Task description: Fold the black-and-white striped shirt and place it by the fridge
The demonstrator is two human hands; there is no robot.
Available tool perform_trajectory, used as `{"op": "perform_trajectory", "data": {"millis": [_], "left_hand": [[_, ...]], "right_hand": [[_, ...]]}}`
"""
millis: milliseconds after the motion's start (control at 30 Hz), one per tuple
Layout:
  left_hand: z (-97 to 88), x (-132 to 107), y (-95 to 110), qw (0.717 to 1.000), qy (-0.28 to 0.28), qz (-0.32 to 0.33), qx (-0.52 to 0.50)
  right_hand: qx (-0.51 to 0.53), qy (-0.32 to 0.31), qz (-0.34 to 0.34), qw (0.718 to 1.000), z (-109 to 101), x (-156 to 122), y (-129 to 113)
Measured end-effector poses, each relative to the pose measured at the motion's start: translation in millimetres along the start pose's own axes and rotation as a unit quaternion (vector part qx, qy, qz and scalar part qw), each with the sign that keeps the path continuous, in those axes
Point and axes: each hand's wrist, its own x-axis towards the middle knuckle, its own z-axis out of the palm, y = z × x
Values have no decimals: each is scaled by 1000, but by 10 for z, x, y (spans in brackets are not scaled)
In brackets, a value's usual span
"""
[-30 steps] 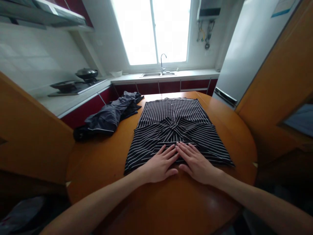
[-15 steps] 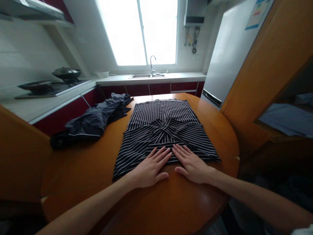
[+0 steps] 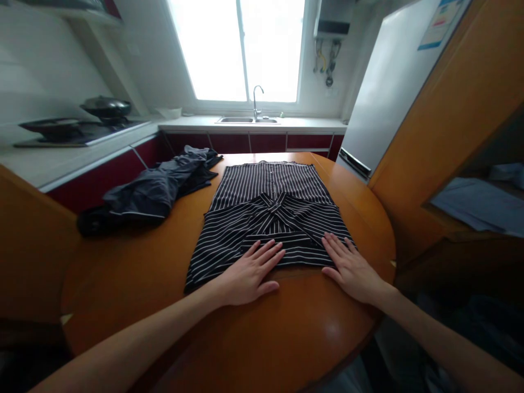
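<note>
A black shirt with thin white stripes [image 3: 270, 210] lies spread flat on the round wooden table [image 3: 135, 278], its sleeves folded across the middle. My left hand [image 3: 249, 273] rests flat on the shirt's near edge, fingers stretched out and slightly apart. My right hand [image 3: 352, 267] lies flat on the shirt's near right corner, fingers spread. Neither hand holds anything.
A crumpled dark grey garment [image 3: 155, 188] lies on the table's far left. Behind it run a kitchen counter with a stove and pans [image 3: 77, 128] and a sink [image 3: 248, 119] under the window. A white fridge [image 3: 380, 93] and a wooden panel [image 3: 454, 114] stand to the right.
My right hand has slid rightwards along the shirt's near edge, away from my left hand, to the right corner. My left hand has stayed about where it was.
</note>
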Motion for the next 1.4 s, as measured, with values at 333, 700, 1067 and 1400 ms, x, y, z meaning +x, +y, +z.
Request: {"op": "perform_trajectory", "data": {"millis": [333,700,1067,1400], "left_hand": [[-810,-254,-259,969,85,-69,-221],[-311,-501,-266,998,1,-62,-22],[-262,-672,-358,995,-42,-77,48],[-454,-738,-420,988,39,-142,-45]], "right_hand": [[28,57,-2,998,147,-109,188],[72,55,-89,992,11,377,-41],[89,-23,-83,992,76,200,153],[170,22,2,985,-30,246,214]]}}
